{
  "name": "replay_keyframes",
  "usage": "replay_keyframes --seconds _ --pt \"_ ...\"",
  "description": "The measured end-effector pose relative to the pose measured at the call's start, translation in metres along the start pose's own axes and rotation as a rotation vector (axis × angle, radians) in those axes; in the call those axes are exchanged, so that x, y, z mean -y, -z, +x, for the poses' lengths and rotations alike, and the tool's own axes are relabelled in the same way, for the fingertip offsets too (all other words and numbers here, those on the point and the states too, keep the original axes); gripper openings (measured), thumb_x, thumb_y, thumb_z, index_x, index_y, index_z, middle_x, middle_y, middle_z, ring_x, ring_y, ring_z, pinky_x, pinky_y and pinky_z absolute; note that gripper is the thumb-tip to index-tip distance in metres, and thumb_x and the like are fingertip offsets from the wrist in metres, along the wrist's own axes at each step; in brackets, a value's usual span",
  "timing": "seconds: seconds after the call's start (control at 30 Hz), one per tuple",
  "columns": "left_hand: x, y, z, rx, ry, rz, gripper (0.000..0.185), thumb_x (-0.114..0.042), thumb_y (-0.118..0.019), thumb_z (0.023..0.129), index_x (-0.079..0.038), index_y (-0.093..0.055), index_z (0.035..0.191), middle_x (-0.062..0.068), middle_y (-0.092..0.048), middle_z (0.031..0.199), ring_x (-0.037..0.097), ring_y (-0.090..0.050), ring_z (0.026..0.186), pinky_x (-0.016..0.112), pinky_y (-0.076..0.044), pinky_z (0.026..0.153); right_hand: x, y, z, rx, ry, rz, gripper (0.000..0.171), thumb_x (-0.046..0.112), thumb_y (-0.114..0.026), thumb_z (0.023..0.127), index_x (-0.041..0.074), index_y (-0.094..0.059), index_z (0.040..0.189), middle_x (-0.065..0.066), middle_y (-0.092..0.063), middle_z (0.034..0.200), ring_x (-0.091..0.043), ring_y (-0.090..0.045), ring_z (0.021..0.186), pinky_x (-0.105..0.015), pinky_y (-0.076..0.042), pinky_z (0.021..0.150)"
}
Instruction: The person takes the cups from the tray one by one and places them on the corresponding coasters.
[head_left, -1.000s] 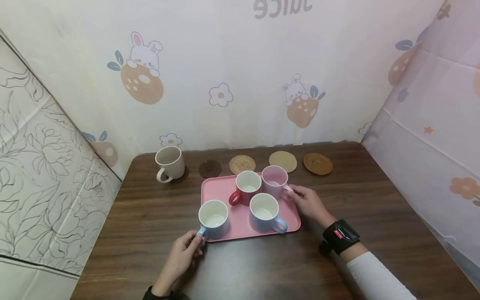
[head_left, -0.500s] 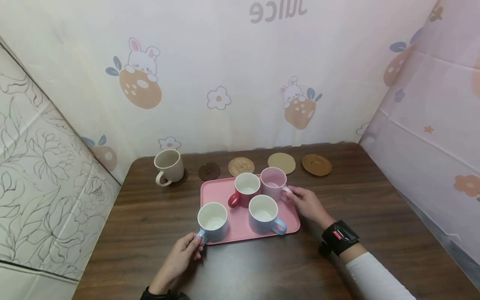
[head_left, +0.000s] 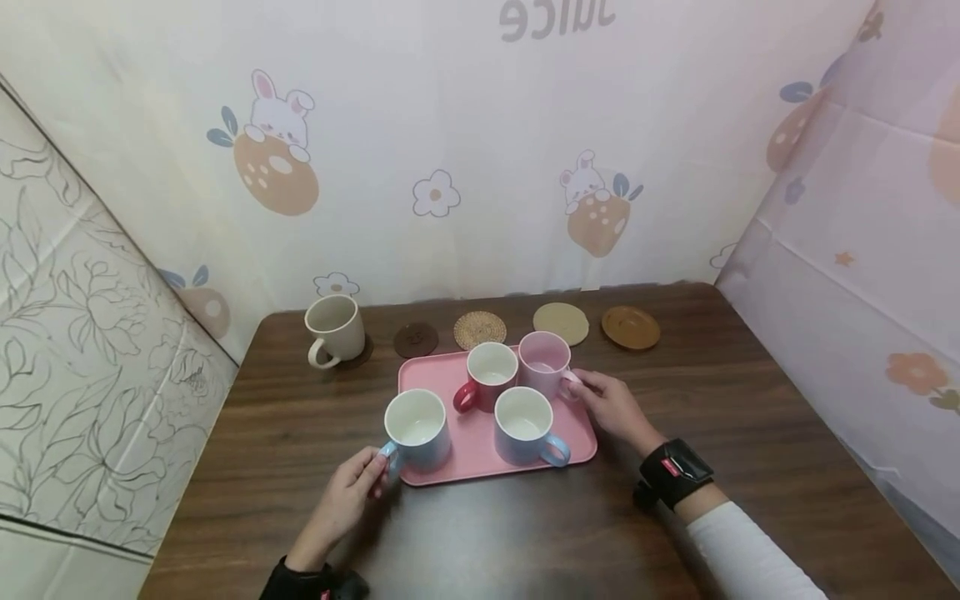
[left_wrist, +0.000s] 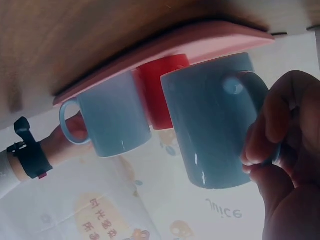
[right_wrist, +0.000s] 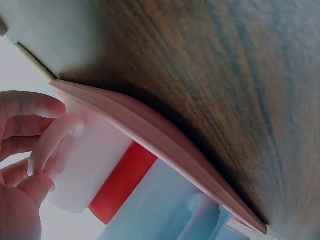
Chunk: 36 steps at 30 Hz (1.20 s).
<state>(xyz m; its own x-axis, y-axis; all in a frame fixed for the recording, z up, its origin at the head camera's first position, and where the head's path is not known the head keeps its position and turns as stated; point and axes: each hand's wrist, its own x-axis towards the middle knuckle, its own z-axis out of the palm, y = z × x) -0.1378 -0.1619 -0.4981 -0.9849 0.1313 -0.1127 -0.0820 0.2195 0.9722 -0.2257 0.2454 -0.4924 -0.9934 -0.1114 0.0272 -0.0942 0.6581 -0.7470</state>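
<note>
In the head view, a pink tray (head_left: 442, 379) is seen on a dark wooden table (head_left: 750, 417). A light blue mug (head_left: 417, 430) is gripped by its handle in the left hand (head_left: 347, 498) at the near left corner of the tray; the mug appears raised just over the tray's edge. A second blue mug (head_left: 524, 425) stands at the near right of the tray, a red mug (head_left: 488, 376) at the far middle, and a pink mug (head_left: 544, 364) at the far right. The handle of the pink mug is pinched by the right hand (head_left: 613, 405), whose wrist carries a black band (head_left: 672, 473). Along the far edge of the table a beige mug (head_left: 334, 328) is set at the left, followed to the right by a dark coaster (head_left: 416, 339), a woven coaster (head_left: 480, 330), a tan coaster (head_left: 561, 322) and a brown coaster (head_left: 630, 327).

In the left wrist view, the fingers (left_wrist: 272, 125) are curled through and round the handle of the light blue mug (left_wrist: 212, 120), which is seen clear of the tray (left_wrist: 200, 42). The second blue mug (left_wrist: 114, 119) and the red mug (left_wrist: 159, 87) are seen behind it.

In the right wrist view, the handle of the pink mug (right_wrist: 87, 160) is held between thumb and fingers (right_wrist: 30, 107), with the mug resting on the tray (right_wrist: 165, 145) beside the red mug (right_wrist: 122, 182).
</note>
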Motion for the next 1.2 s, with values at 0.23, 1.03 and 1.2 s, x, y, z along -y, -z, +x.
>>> replay_keyframes --seconds 0.23,1.03,1.2 --pt "-0.012 0.011 0.01 -0.043 -0.071 0.06 0.026 -0.014 -0.047 0.103 0.005 -0.055 0.089 0.003 -0.049 0.073 0.009 -0.046 0.06 0.026 -0.041 0.054 0.001 0.002 0.001 0.0 -0.004 -0.007 0.038 0.024 -0.058 0.098 0.004 -0.06 0.131 -0.021 -0.066 0.121 -0.032 -0.063 0.104 -0.046 -0.056 0.087" --pt "-0.049 0.041 0.082 -0.116 -0.191 0.012 0.029 -0.016 -0.043 0.105 0.01 -0.053 0.094 -0.002 -0.05 0.076 0.007 -0.045 0.063 0.022 -0.041 0.061 -0.002 -0.004 -0.006 -0.026 -0.043 -0.009 0.041 0.027 -0.059 0.098 0.005 -0.059 0.132 -0.02 -0.066 0.12 -0.033 -0.064 0.107 -0.046 -0.056 0.089" --pt "-0.051 0.041 0.106 -0.12 -0.16 -0.055 0.031 -0.018 -0.041 0.105 0.01 -0.051 0.097 -0.004 -0.05 0.078 0.006 -0.044 0.065 0.021 -0.041 0.063 -0.001 -0.003 -0.002 -0.024 -0.039 -0.014 0.042 0.03 -0.058 0.098 0.005 -0.059 0.133 -0.019 -0.066 0.121 -0.032 -0.063 0.107 -0.046 -0.055 0.089"
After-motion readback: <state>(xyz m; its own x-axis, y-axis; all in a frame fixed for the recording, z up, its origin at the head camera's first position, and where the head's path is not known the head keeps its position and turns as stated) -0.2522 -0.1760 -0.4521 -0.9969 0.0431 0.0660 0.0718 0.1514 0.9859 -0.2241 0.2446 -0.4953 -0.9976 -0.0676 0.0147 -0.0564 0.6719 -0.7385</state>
